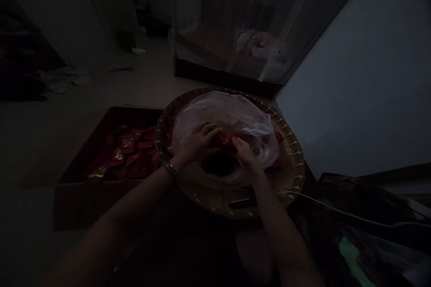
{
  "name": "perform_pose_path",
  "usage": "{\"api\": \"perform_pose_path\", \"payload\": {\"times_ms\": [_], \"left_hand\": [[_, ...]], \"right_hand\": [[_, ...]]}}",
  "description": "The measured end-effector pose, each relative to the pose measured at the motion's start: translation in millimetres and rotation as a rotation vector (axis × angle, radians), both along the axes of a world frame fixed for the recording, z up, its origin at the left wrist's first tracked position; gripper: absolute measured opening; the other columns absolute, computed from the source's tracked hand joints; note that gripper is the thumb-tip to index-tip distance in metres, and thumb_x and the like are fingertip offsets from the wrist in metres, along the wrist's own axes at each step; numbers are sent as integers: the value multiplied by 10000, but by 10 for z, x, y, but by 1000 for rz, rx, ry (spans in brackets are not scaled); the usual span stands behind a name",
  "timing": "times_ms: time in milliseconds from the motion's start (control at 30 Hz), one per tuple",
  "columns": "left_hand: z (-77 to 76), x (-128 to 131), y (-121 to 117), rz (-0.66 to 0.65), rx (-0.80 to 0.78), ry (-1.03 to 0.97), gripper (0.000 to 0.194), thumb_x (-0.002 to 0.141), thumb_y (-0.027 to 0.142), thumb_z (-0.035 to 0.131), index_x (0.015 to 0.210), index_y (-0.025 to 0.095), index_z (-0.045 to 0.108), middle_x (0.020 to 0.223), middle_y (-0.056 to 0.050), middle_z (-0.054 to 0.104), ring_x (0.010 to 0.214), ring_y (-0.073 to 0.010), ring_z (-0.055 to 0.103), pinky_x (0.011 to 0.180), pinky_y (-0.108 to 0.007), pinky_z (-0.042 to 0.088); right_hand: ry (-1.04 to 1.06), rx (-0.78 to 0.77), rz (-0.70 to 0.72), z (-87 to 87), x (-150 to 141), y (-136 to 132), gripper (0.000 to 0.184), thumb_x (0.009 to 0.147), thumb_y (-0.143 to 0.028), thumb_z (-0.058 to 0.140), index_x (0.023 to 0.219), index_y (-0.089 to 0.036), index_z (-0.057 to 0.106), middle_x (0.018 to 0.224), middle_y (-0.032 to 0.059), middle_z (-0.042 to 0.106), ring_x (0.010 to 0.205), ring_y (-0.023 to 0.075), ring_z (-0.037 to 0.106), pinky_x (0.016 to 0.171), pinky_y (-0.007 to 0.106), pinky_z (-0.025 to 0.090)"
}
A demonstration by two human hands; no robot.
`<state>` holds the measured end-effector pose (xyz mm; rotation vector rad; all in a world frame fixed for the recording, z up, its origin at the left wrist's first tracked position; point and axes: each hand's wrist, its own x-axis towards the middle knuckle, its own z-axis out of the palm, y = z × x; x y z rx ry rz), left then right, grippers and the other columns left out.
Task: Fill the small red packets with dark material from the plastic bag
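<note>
A clear plastic bag (222,116), loosely crumpled, lies in a round woven bamboo tray (291,161), with red packets (229,140) showing through it near the middle. The left hand (197,141), a metal bracelet (171,168) on its wrist, rests on the bag with its fingers spread. The right hand (245,154) sits just beside it on the plastic, fingertips drawn close together, though the dim light hides whether they are pinching anything. The two hands are apart but near each other. A dark, narrow object (240,203) lies at the tray's near edge, too dim to identify. Touching the tray's left side is an open cardboard box (111,119) filled with more red packets (126,152). A thin white cable (336,210) runs off to the right, and beyond the tray stands a sheer mesh enclosure (218,31) on the floor (101,94).
</note>
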<state>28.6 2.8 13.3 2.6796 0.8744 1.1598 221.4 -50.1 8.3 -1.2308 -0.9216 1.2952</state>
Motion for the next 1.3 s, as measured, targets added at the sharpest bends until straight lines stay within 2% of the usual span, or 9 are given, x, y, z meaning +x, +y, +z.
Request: {"api": "perform_pose_path", "payload": {"times_ms": [67, 167, 500, 633, 733, 867, 1000, 1133, 1300], "left_hand": [[80, 18, -108, -35, 26, 177, 627, 815, 369, 638, 1383, 225, 415, 1371, -115, 483, 1285, -318, 372, 1021, -467, 334], [77, 41, -153, -62, -14, 269, 557, 869, 299, 562, 1390, 199, 392, 1334, -110, 524, 1196, -288, 454, 970, -426, 374], [-196, -39, 47, -113, -276, 93, 501, 711, 271, 706, 1189, 195, 578, 1113, -90, 639, 1032, -250, 562, 930, -396, 417], [-224, -56, 73, -111, -362, 65, 422, 701, 261, 706, 1108, 187, 624, 1049, -72, 667, 961, -228, 590, 902, -374, 431], [-242, -84, 110, -86, -420, 8, 388, 721, 283, 697, 1089, 178, 634, 1025, -67, 674, 935, -216, 595, 858, -355, 453], [-246, -129, 140, -91, -423, -23, 461, 732, 341, 700, 1153, 182, 605, 1067, -73, 667, 957, -215, 592, 866, -361, 452], [-224, -143, 128, -136, -394, -43, 487, 737, 366, 696, 1180, 193, 590, 1100, -77, 657, 990, -221, 592, 882, -370, 452], [-216, -131, 122, -162, -408, -39, 494, 738, 341, 695, 1190, 176, 582, 1104, -89, 654, 996, -226, 593, 880, -377, 460], [-230, -128, 135, -141, -421, -38, 499, 725, 344, 704, 1189, 205, 583, 1100, -77, 655, 994, -222, 593, 887, -370, 455]], "right_hand": [[-69, 20, 67, -16, -8, 2, 416, 724, -538, 642, 960, -195, 658, 940, 33, 699, 949, 217, 625, 876, 397, 515], [-150, 40, 132, 5, -32, -26, 406, 740, -545, 623, 942, -198, 680, 960, 24, 704, 963, 201, 617, 942, 374, 462], [-225, 2, 318, 152, -85, -133, 394, 770, -520, 603, 1016, -219, 670, 1082, 30, 679, 1004, 190, 600, 945, 356, 458], [-270, 54, 205, 122, 6, -85, 369, 804, -478, 563, 1012, -192, 667, 986, 50, 689, 945, 189, 622, 860, 348, 500], [-514, 161, 117, 120, 120, -95, 276, 811, -346, 565, 1014, -184, 658, 974, 60, 670, 924, 195, 628, 804, 350, 521], [-1109, 210, 499, 149, 101, -252, 463, 706, -98, 646, 1158, -195, 626, 1143, 97, 601, 1035, 218, 589, 924, 383, 467], [-1530, 111, 759, 164, -134, -401, 570, 796, -105, 589, 1327, -293, 509, 1276, 153, 494, 1085, 276, 566, 867, 418, 485], [-1712, 176, 838, 152, -300, -409, 484, 875, -164, 513, 1311, -373, 513, 1295, 147, 472, 1082, 301, 553, 777, 396, 506], [-1752, 234, 885, 130, -347, -385, 390, 885, -177, 491, 1232, -323, 588, 1194, 127, 531, 969, 249, 592, 716, 328, 493]]}}
